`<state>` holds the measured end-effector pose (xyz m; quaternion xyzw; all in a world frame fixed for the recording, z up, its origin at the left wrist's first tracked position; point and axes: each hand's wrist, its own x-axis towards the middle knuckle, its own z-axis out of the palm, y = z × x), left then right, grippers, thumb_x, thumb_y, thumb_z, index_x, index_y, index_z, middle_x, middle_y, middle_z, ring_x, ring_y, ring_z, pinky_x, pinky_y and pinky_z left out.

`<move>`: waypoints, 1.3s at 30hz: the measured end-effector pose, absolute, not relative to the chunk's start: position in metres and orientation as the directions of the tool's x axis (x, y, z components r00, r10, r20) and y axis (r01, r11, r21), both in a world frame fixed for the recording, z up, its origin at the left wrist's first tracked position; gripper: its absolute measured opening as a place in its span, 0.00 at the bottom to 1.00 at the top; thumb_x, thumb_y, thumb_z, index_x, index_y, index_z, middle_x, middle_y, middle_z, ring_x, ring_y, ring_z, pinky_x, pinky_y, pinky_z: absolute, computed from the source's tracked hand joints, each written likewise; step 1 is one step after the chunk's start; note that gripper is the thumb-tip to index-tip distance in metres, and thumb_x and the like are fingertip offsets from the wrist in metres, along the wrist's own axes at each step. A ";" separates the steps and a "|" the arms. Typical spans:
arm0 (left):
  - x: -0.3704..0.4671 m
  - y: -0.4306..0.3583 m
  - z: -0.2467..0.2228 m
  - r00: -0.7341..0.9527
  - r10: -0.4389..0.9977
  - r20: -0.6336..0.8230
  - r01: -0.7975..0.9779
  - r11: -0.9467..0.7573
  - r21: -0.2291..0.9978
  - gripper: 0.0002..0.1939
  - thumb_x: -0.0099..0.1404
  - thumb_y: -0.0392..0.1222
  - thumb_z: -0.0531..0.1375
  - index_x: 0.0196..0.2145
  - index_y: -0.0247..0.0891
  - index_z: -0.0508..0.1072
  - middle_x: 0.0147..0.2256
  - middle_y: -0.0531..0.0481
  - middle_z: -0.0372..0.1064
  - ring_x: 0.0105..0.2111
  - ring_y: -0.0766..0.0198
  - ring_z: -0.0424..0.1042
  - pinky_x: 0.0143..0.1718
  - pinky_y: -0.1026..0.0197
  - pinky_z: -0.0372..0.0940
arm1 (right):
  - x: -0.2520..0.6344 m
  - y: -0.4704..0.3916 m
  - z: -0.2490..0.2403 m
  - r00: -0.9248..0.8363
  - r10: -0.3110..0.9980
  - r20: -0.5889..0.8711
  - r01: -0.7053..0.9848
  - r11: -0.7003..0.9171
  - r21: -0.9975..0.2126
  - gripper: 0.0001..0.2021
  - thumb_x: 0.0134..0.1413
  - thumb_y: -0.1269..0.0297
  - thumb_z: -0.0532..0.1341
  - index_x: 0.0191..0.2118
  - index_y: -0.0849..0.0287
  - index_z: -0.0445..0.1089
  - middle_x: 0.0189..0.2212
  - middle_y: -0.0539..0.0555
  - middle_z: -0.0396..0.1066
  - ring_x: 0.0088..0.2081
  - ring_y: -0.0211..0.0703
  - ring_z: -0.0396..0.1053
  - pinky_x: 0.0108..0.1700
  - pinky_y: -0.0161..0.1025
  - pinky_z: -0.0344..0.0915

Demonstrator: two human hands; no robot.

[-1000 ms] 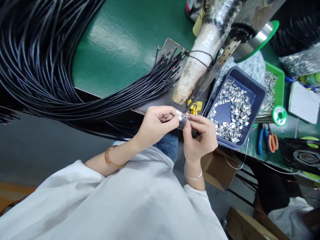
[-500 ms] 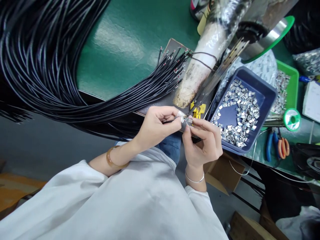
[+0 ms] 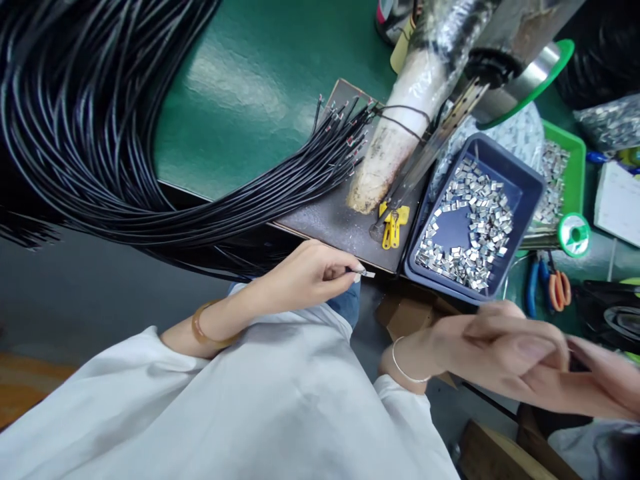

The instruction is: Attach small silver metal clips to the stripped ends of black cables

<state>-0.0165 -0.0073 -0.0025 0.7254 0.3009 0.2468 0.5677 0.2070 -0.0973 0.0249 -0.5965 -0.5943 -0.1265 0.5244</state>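
My left hand (image 3: 320, 273) is closed in a pinch on a small metal connector (image 3: 369, 274), whose bright end sticks out past the fingertips. A short dark piece, perhaps cable, shows between the fingers. My right hand (image 3: 515, 353) is at the lower right, below the blue tray (image 3: 534, 190) of small metal parts. Motion smears its fingers, and whether it holds anything is unclear. Blurred fingers (image 3: 607, 377) reach the right edge beside it; whose they are I cannot tell. Black cables (image 3: 260, 200) with stripped ends lie above my left hand.
Yellow pieces (image 3: 395, 227) lie on a dark board (image 3: 335, 217) beneath a plastic-wrapped tube (image 3: 395, 140). A green tray (image 3: 577, 160), a solder spool (image 3: 574, 235) and pliers with orange handles (image 3: 559, 290) are on the right. Cardboard boxes (image 3: 493, 450) stand below.
My right hand has left the connector and moved far to the right, past the blue tray. My left hand has dropped slightly, still pinching the connector. The view has shifted a little.
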 end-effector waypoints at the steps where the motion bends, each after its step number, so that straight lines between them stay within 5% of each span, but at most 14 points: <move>1: -0.019 -0.008 -0.004 0.663 0.748 0.038 0.171 -0.201 0.965 0.07 0.65 0.36 0.61 0.34 0.36 0.80 0.18 0.57 0.65 0.19 0.72 0.58 0.22 0.68 0.56 | 0.207 -0.095 0.029 0.296 0.383 0.875 0.869 0.273 -0.414 0.18 0.61 0.64 0.60 0.53 0.33 0.65 0.38 0.48 0.70 0.17 0.35 0.62 0.15 0.42 0.62; 3: -0.024 -0.007 -0.006 0.476 0.870 0.129 0.187 -0.243 0.952 0.07 0.65 0.39 0.63 0.36 0.37 0.81 0.26 0.52 0.76 0.24 0.68 0.69 0.27 0.66 0.65 | 0.205 -0.088 0.033 0.418 0.412 0.810 0.835 0.176 -0.521 0.13 0.61 0.66 0.60 0.49 0.41 0.71 0.39 0.49 0.71 0.19 0.36 0.68 0.16 0.41 0.63; 5: -0.028 0.003 -0.008 0.228 0.937 0.263 0.247 -0.317 0.916 0.05 0.64 0.40 0.64 0.37 0.41 0.81 0.34 0.49 0.79 0.31 0.63 0.75 0.35 0.61 0.70 | 0.209 -0.081 0.032 0.518 0.604 0.606 0.776 -0.034 -0.629 0.05 0.59 0.64 0.63 0.42 0.52 0.73 0.31 0.50 0.72 0.25 0.43 0.75 0.24 0.42 0.69; 7: -0.032 0.019 -0.010 0.071 0.913 0.401 0.374 -0.397 0.838 0.04 0.63 0.40 0.65 0.37 0.43 0.81 0.37 0.47 0.78 0.39 0.57 0.75 0.43 0.54 0.70 | 0.221 -0.076 0.027 0.518 0.720 0.462 0.792 -0.199 -0.577 0.06 0.54 0.61 0.67 0.34 0.56 0.72 0.25 0.49 0.73 0.27 0.44 0.75 0.32 0.43 0.72; 10: -0.035 0.042 -0.015 0.104 0.877 0.468 0.537 -0.446 0.716 0.08 0.62 0.40 0.66 0.40 0.41 0.80 0.41 0.43 0.76 0.46 0.50 0.72 0.49 0.48 0.66 | 0.248 -0.072 0.018 0.410 0.820 0.399 0.879 -0.238 -0.413 0.04 0.53 0.64 0.65 0.31 0.57 0.72 0.29 0.50 0.75 0.30 0.41 0.73 0.36 0.41 0.70; 14: -0.037 0.044 -0.020 0.247 0.864 0.439 0.568 -0.496 0.657 0.09 0.67 0.38 0.59 0.41 0.37 0.80 0.35 0.44 0.74 0.39 0.53 0.72 0.45 0.51 0.66 | 0.271 -0.062 0.019 0.290 0.907 0.305 0.921 -0.177 -0.347 0.04 0.52 0.66 0.63 0.28 0.56 0.70 0.32 0.52 0.77 0.36 0.43 0.74 0.37 0.40 0.69; 18: -0.041 0.029 -0.020 0.064 0.897 0.436 0.448 -0.417 0.791 0.07 0.68 0.38 0.59 0.36 0.39 0.79 0.34 0.47 0.74 0.36 0.59 0.72 0.41 0.56 0.66 | 0.279 -0.053 0.029 0.273 0.944 0.187 0.923 -0.202 -0.326 0.05 0.51 0.64 0.63 0.26 0.55 0.69 0.28 0.50 0.75 0.32 0.41 0.71 0.37 0.40 0.67; 24: -0.045 0.036 -0.023 -0.254 0.923 0.288 -0.021 -0.303 0.953 0.06 0.70 0.46 0.61 0.39 0.41 0.72 0.36 0.50 0.74 0.38 0.64 0.74 0.44 0.61 0.69 | 0.289 -0.047 0.041 0.258 0.966 -0.001 0.892 -0.239 -0.385 0.07 0.48 0.60 0.65 0.25 0.55 0.70 0.28 0.48 0.75 0.28 0.38 0.68 0.36 0.39 0.63; 30: -0.050 0.040 -0.017 -0.077 0.950 0.304 -0.252 -0.313 0.916 0.14 0.63 0.52 0.68 0.34 0.41 0.72 0.47 0.46 0.76 0.54 0.56 0.74 0.56 0.56 0.68 | 0.281 -0.048 0.033 0.327 0.942 0.081 0.879 -0.271 -0.391 0.08 0.49 0.60 0.65 0.26 0.56 0.68 0.26 0.48 0.71 0.25 0.36 0.63 0.34 0.39 0.61; 35: -0.054 0.022 0.019 0.106 0.932 0.346 -0.220 -0.317 0.923 0.06 0.64 0.45 0.67 0.36 0.40 0.78 0.34 0.49 0.78 0.27 0.67 0.74 0.32 0.62 0.72 | 0.257 -0.055 0.029 0.375 0.751 0.543 0.900 -0.155 -0.407 0.06 0.52 0.63 0.65 0.29 0.57 0.68 0.30 0.51 0.71 0.31 0.41 0.69 0.30 0.39 0.63; 39: -0.051 0.011 0.049 0.547 0.704 0.453 -0.137 -0.458 0.878 0.05 0.62 0.33 0.65 0.36 0.37 0.82 0.29 0.50 0.79 0.21 0.71 0.67 0.22 0.67 0.62 | 0.224 -0.061 0.039 0.494 0.646 0.582 0.776 -0.027 -0.630 0.09 0.52 0.62 0.68 0.29 0.57 0.69 0.31 0.50 0.74 0.29 0.42 0.75 0.28 0.40 0.69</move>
